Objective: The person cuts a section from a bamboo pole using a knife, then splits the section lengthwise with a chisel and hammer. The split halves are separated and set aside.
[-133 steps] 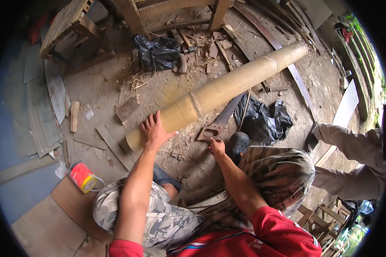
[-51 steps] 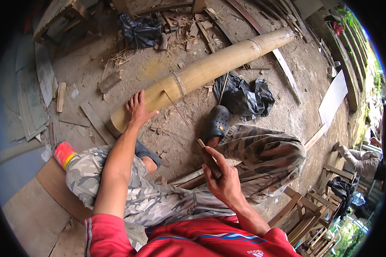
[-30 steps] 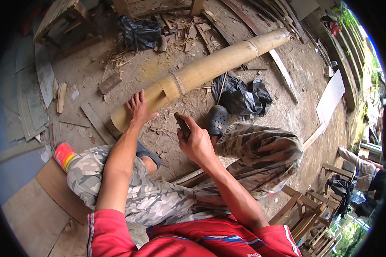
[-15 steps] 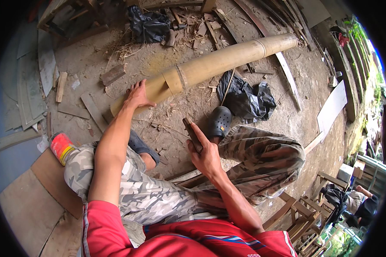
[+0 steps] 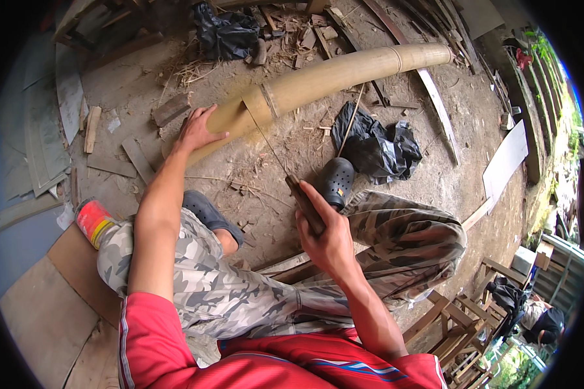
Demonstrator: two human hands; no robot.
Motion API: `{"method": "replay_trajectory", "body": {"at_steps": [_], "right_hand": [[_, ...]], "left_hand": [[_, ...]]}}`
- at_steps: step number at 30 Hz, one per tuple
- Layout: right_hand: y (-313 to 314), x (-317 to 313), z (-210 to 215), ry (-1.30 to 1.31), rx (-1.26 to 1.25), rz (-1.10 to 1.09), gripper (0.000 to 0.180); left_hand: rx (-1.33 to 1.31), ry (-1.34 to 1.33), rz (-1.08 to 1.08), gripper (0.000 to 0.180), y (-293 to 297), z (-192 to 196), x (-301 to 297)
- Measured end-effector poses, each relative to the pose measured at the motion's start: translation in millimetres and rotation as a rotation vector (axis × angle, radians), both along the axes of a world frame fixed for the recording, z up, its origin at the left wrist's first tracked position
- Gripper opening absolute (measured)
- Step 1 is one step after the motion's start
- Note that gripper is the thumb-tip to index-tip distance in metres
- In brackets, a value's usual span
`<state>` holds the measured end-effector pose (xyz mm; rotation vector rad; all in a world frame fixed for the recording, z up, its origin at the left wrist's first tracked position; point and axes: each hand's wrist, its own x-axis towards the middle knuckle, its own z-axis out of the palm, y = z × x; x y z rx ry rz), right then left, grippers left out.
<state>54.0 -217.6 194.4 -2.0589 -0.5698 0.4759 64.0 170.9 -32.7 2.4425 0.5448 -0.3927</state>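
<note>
A thick tan bamboo pole [image 5: 337,71] lies slantwise across the ground in front of me. Over its near left end rests my left hand [image 5: 196,129], fingers draped on the far side and thumb spread along the top. My right hand [image 5: 328,230] is closed round the dark wooden handle of a handsaw [image 5: 304,202], index finger stretched along it. The saw's thin blade, seen nearly edge-on, runs up to the bamboo and meets it just left of a node ring. How deep the blade sits is unclear. Yellowish dust lies around that spot.
Black plastic bags lie beyond the pole [image 5: 227,32] and by my right shoe [image 5: 383,149]. Wood offcuts and strips scatter the dirt floor [image 5: 266,194]. A red can [image 5: 93,220] stands by my left knee. At lower right are wooden frames [image 5: 454,324] and another person [image 5: 545,324].
My right hand has drawn back a little to the right with the saw, and the blade now shows as a thin line. My left hand stays on the bamboo.
</note>
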Motion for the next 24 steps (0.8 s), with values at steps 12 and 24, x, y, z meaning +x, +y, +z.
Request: {"method": "replay_trajectory", "body": {"at_steps": [12,24], "right_hand": [[40,12,58,0.261,-0.233,0.027,0.051],[52,23,14,0.145,-0.159,0.043,0.050]], "left_hand": [[0.592,-0.104,0.112,0.126,-55,-27,-20],[0.528,-0.065,0.163,0.123,-54,-30,-16]]}}
